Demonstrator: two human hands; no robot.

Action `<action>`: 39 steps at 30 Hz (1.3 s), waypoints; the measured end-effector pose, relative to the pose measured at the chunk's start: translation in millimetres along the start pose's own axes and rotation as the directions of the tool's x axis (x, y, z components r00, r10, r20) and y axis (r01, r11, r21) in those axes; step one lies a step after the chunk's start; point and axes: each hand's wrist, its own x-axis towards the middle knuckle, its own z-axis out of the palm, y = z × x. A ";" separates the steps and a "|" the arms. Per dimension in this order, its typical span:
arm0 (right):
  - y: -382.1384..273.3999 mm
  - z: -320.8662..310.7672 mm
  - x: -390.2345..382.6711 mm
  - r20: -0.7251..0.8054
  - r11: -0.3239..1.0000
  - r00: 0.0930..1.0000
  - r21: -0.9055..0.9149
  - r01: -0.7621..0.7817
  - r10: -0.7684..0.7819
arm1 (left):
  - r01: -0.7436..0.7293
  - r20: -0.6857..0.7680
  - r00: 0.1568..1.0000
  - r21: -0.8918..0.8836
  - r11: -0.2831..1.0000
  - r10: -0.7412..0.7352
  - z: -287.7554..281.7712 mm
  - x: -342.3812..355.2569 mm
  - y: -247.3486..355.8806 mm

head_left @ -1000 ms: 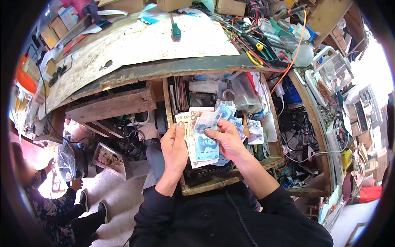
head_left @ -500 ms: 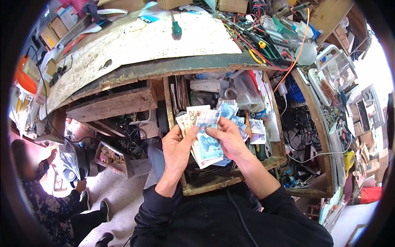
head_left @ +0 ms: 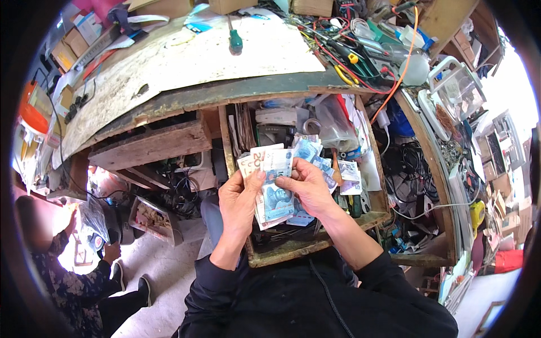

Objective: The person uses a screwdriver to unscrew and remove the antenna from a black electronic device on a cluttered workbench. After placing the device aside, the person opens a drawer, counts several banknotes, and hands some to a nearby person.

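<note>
My left hand [head_left: 238, 201] is closed on a stack of banknotes [head_left: 278, 198], its thumb lying across their left side. A blue note faces up on top, and brownish notes [head_left: 264, 155] fan out behind it. On the right side of the stack my right hand [head_left: 310, 190] pinches the blue note between thumb and fingers. Both hands are above an open wooden drawer [head_left: 315, 243]. Loose blue banknotes [head_left: 307, 151] lie in it just beyond my right hand, and a few purplish notes [head_left: 350, 177] lie farther right.
The drawer also holds a clear plastic bag [head_left: 332, 127] and a tape roll [head_left: 311, 125]. Above it is a workbench with a white sheet [head_left: 248, 56], a green-handled screwdriver [head_left: 235, 43] and tangled tools and wires [head_left: 360, 62]. Another person [head_left: 67, 276] is at the left, near an open box [head_left: 153, 218].
The top blue note has shifted and its upper part now stands more upright between my hands. Both hands stay on the stack. The whole view has shifted slightly.
</note>
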 end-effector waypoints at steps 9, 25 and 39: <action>-24.9 5.9 -5.9 -0.003 0.885 0.988 -0.445 0.135 -0.152 | 0.299 0.043 0.954 -0.175 0.938 -0.296 11.9 -2.9 14.7; -40.5 -28.7 -71.7 0.444 -0.123 0.893 -0.893 0.434 -0.071 | 0.264 0.188 0.955 -0.182 0.947 -0.230 -8.4 12.6 31.0; -79.9 16.5 -31.7 0.208 0.235 0.568 -0.760 0.606 -0.796 | 0.325 0.185 0.938 -0.177 0.929 -0.293 -4.0 4.3 35.0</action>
